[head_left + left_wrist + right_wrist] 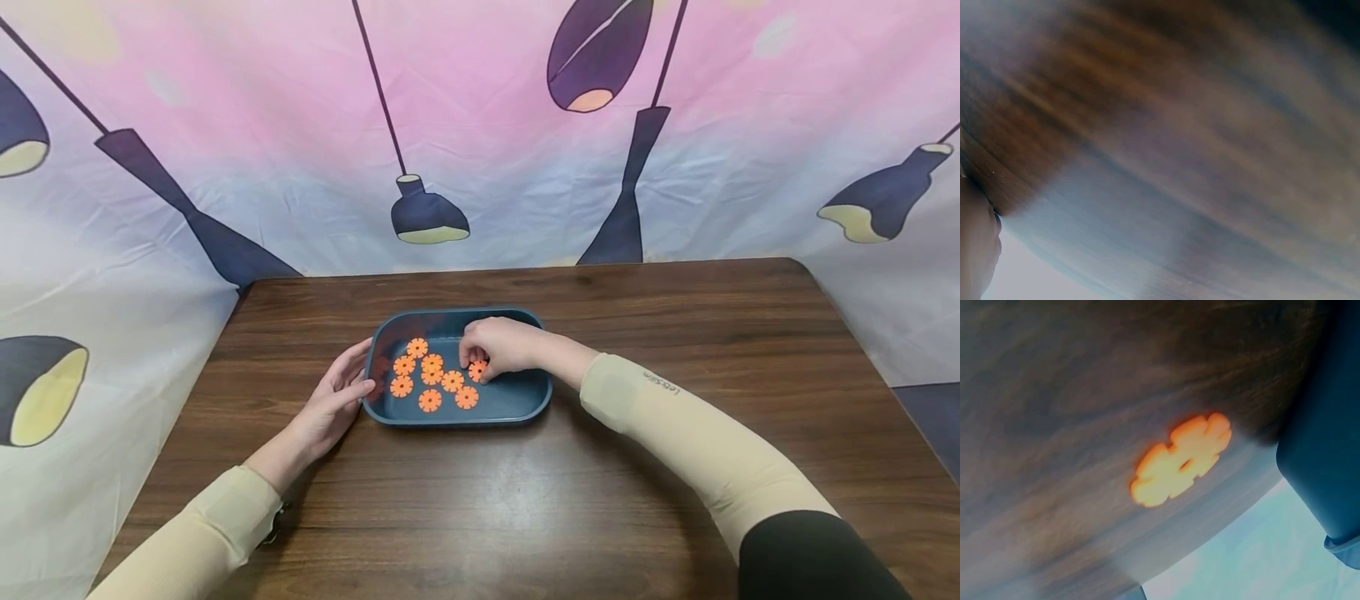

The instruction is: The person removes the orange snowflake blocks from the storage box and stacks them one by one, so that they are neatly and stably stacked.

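A dark blue rectangular tray (457, 419) sits on the wooden table with several orange notched flower-shaped discs (430, 401) spread over its floor. At its left end my left hand (330, 406) holds the tray, thumb at the rim and fingers along the outer wall. Over the right half of the tray, my right hand (504, 343) pinches an orange disc (477, 371) between thumb and fingers. Part of the left hand (977, 240) shows at the edge of the left wrist view. In the right wrist view an orange disc (1182, 461) appears against the wood, beside a blue wall (1322, 444).
The brown wooden table (480, 517) runs out to both sides of the tray. Behind it hangs a cloth (510, 192) printed with lamps. The left wrist view is mostly blurred wood.
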A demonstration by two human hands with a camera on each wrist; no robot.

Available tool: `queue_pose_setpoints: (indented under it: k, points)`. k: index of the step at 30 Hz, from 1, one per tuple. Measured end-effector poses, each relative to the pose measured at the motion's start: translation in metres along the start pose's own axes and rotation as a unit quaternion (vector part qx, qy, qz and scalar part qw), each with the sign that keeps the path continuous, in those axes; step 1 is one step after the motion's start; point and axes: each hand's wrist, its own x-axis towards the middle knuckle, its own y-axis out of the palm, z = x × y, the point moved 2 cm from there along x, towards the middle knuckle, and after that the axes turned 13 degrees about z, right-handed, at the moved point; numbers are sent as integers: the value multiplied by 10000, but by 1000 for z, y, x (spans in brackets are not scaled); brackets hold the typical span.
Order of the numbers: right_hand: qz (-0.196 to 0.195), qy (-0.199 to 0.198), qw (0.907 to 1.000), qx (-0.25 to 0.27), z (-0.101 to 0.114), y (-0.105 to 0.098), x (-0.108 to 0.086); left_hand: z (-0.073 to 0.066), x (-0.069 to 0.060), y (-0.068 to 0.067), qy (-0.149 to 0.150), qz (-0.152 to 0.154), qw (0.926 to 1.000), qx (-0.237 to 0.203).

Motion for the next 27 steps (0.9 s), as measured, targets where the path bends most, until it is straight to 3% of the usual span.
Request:
queue_pose_setpoints:
  k: [6, 12, 27]
  points:
    - [-136, -37, 9997, -204, 3, -2, -1, 1, 0, 0, 53, 19, 10000, -39]
    - [-246, -262, 9993, 37, 7, -12, -9, 2, 1, 0, 5, 3, 10000, -10]
    - [-741, -327, 9955, 491, 5, -40, -64, 2, 1, 0, -181, -52, 9997, 142]
